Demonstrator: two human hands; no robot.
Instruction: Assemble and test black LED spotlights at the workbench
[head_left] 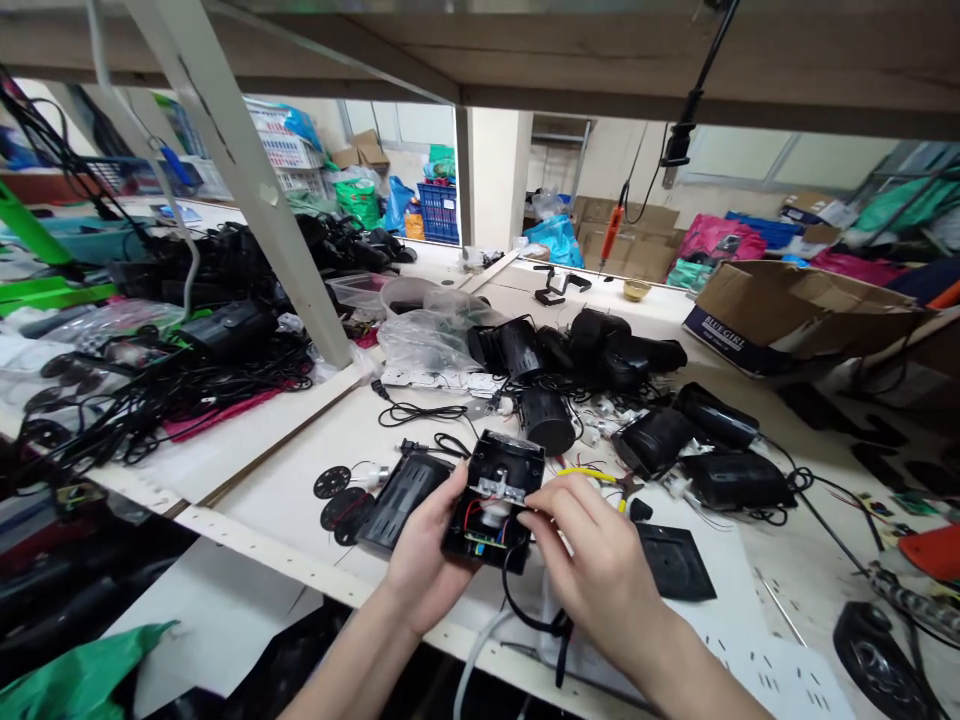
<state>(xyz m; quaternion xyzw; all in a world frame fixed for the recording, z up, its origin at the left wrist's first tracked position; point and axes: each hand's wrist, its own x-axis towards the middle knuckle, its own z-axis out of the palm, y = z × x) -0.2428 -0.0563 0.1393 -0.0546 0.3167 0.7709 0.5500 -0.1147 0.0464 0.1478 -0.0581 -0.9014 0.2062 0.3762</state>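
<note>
Assembly looks partway through, judging by the open black housing (495,500): its cover is off, and the red wires, a small green board and a metal bracket lie exposed inside. The left hand (424,560) cups the housing from beneath, fingers wrapped round its left side. The right hand (600,565) has its fingertips (529,518) pinched narrow at the housing's right edge, just beside the bracket; whether they grip a small part I cannot tell. A flat black cover plate (675,562) lies right of those fingers, unfitted. Just beyond them lie yellow-handled pliers (600,480). Closing the housing seems left to do.
</note>
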